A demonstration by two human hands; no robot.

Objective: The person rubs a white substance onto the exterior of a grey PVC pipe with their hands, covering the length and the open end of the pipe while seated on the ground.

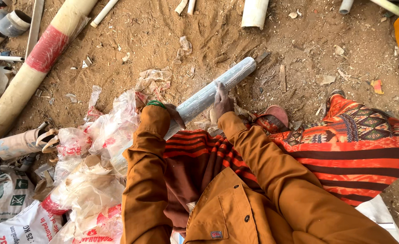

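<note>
Both hands are on the grey pipe point(211, 92), which lies slanted across the sandy ground point(163, 40) with its far end pointing up and to the right and its near end over the person's lap. Right hand point(221, 100) rests flat over the pipe's top at about mid-length, fingers spread along it, seemingly pressing it down to steady it. Left hand point(176, 115) closes around the pipe nearer the body, below a green bangle point(155, 104) at the cuff; how tight the grip is cannot be told, since the orange sleeve point(147, 153) hides most of it. Left of the pipe: a heap of crumpled clear plastic wrapping point(104, 131), likely stripped packaging. Further left of the pipe lies a thick cream pipe with a red band point(41, 58). Right of the pipe, a red slipper point(274, 115) sits beside a striped orange skirt point(358, 149).
</note>
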